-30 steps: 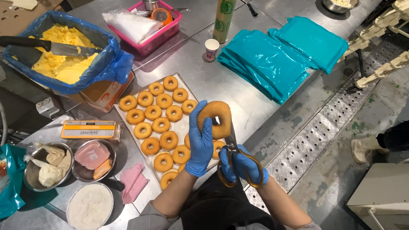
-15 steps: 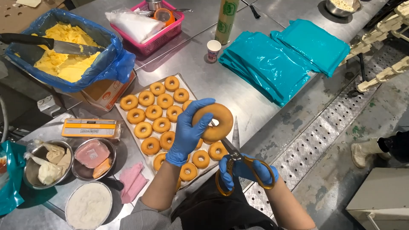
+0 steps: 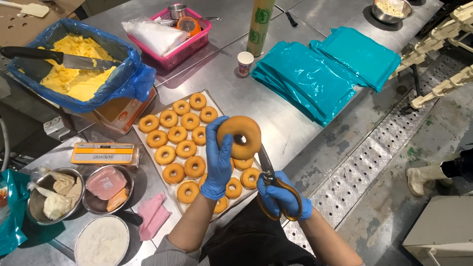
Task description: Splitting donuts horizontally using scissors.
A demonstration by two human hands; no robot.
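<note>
Donut (image 3: pixel 240 137) is up in my left hand (image 3: pixel 218 162), lifted off the tray (image 3: pixel 148 148) and held above the rows of other donuts (image 3: pixel 180 143) on the steel worktop (image 3: pixel 276 113). Left grip is pinching it by the rim, thumb on the near face, fingers behind. Right hand (image 3: pixel 282 197) has the scissors (image 3: pixel 273 184), fingers closed through the yellow loops, blades pointing up at the donut's lower right edge. Can't tell if the blades are touching it yet, tbh it's too tight to see.

My take on doing the cut well: keep the ring upright and steady, blades square to the edge so the slice runs even thru the middle instead of wandering. Don't squeeze hard w/ the left, it looks soft and would prob squash. Keep the gloved thumb clear of the blade line. I'd work over the tray so crumbs land there.

Other stuff around: blue-lined box of yellow butter (image 3: pixel 74 74) w/ a knife (image 3: pixel 64 59) in it far left, pink basket (image 3: pixel 172 39) up top, stack of teal bags (image 3: pixel 315 74) to the right, small bowls (image 3: pixel 106 189) near left.
</note>
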